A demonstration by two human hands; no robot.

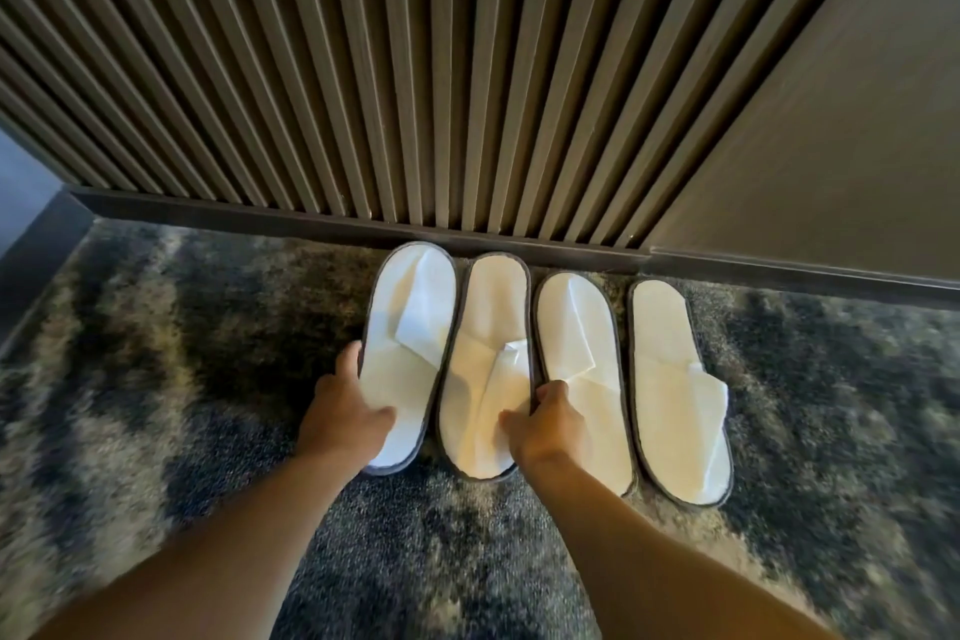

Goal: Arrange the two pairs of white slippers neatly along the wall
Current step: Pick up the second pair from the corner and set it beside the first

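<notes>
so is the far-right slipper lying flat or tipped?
Flat. The far-right slipper lies sole-down on the carpet, its whole outline visible, upper facing up, heel end toward the wall. Neither hand touches it.

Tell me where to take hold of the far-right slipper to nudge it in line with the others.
Grip the far-right slipper at its near end, pinching the dark-trimmed sole edge from the person's side. It lies flat on the carpet, far end at the baseboard, so only the near end and long sides are open. The right hand, now on the two middle slippers, is probably nearest.
</notes>
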